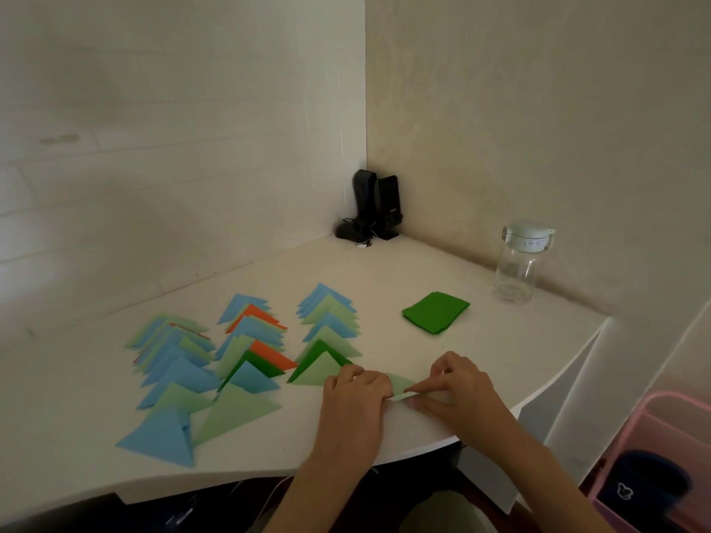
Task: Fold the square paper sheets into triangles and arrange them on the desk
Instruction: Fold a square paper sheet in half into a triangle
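A light green paper sheet (pixel 402 386) lies folded on the white desk (pixel 384 271) near its front edge, mostly hidden under both hands. My left hand (pixel 356 390) presses on its left part with curled fingers. My right hand (pixel 458 382) pinches its front fold with thumb and forefinger. A stack of dark green square sheets (pixel 436 312) lies behind the hands. Three rows of folded triangles (pixel 246 363) in blue, light green, dark green and orange overlap to the left.
A clear glass jar with a pale lid (pixel 519 263) stands at the right rear. Black speakers (pixel 375 207) sit in the wall corner. A pink bin (pixel 661 467) is beside the desk at the lower right. The desk's curved front edge runs just under my wrists.
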Demonstrator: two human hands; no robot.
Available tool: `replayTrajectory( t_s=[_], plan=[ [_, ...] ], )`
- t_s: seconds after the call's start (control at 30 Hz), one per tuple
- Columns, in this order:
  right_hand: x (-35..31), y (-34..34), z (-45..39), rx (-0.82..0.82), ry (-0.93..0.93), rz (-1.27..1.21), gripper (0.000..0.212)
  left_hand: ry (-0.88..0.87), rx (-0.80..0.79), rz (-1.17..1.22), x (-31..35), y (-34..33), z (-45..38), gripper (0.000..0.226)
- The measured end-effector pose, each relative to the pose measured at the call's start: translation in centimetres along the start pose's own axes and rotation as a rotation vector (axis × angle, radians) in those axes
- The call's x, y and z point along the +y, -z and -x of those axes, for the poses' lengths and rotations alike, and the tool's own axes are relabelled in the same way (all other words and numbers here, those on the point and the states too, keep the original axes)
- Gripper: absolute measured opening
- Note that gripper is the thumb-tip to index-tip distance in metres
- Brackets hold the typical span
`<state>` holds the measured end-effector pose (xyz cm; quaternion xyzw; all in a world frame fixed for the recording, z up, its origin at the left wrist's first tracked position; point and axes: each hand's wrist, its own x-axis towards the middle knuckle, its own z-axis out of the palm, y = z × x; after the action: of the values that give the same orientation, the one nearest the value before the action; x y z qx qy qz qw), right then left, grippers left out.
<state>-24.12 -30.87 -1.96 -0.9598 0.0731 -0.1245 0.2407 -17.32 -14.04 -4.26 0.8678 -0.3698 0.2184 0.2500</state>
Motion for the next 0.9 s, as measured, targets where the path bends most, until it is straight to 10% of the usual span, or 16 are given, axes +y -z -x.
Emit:
replayTrajectory(
  t_s=[0.9],
  plan=[
    [-1.0,-1.8,-0.8,0.111,-0.243,-0.009,0.031,0.31,-0.012,0.058,-0.5,-0.7,0.0,0.028]
  ],
)
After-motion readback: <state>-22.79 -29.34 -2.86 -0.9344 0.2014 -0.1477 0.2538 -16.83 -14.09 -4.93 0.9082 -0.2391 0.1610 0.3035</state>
